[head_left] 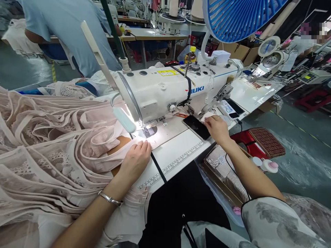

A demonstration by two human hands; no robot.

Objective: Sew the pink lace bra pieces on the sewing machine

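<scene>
A pale pink bra (99,146) lies at the left of the sewing machine (160,91), its edge running toward the lit needle area. My left hand (137,156) is closed on that edge just in front of the presser foot (147,132), fingertips together and thumb hidden. Farther right, my right hand (216,127) pinches a small whitish piece (207,115) of what looks like fabric or a label. Just left of those fingers, a dark phone (197,126) lies on the machine bed.
Pink lace garments (38,165) are heaped at left. Orange-handled snips (181,115) lie behind the phone. A second phone (234,107) rests farther right. Below stands a box of packed items (222,165). A blue fan (240,20) hangs above; a person in light blue (69,31) works behind.
</scene>
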